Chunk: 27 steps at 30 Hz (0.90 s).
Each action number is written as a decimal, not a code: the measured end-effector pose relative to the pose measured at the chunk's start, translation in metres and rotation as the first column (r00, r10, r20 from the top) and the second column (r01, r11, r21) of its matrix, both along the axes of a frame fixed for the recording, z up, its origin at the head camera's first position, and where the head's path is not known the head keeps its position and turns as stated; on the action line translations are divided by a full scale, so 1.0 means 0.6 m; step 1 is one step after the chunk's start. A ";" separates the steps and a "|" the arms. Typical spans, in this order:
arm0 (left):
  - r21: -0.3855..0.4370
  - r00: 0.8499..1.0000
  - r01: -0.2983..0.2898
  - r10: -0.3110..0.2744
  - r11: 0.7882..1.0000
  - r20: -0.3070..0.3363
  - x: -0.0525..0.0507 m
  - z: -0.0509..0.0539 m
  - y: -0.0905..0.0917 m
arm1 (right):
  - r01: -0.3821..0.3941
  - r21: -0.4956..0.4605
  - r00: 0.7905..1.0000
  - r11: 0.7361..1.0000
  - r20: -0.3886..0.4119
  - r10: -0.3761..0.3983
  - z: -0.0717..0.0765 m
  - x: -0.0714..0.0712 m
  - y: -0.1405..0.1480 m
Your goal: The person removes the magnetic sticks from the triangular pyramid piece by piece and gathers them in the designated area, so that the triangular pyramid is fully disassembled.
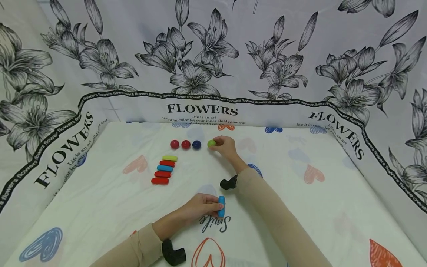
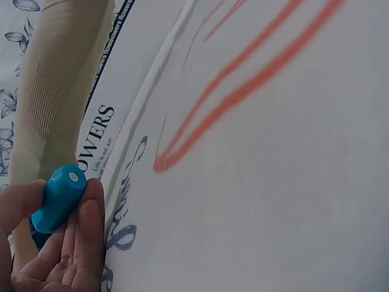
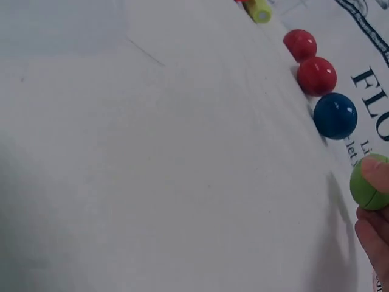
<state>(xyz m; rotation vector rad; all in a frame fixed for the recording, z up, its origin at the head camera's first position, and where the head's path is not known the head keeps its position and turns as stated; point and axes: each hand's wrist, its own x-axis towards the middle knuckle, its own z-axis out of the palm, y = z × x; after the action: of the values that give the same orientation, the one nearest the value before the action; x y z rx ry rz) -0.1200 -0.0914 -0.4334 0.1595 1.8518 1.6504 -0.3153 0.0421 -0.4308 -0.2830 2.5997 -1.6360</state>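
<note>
My right hand pinches a green ball between thumb and fingers, just right of a row of balls. That row holds a dark blue ball, a red ball and another red ball. Nearer to me, my left hand grips a short blue cylinder held upright. In the left wrist view the blue cylinder shows a pale dot on its end, with the thumb on one side and fingers on the other. The right wrist view shows the green ball partly under the thumb.
Left of centre lies a column of small cylinders: a yellow-green one, a blue one and several red ones, such as the nearest. They lie on a white heart-print cloth. Flower-print curtain surrounds the far side.
</note>
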 end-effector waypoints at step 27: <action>0.005 1.000 0.014 -0.014 1.000 -0.016 0.000 -0.002 -0.001 | -0.037 0.022 0.999 0.999 0.014 0.037 -0.004 0.003 0.003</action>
<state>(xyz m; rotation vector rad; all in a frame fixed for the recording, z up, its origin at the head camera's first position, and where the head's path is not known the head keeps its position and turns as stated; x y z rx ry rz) -0.1201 -0.0923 -0.4346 0.1878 1.8545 1.6491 -0.3134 0.0438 -0.4330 -0.3161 2.5851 -1.5908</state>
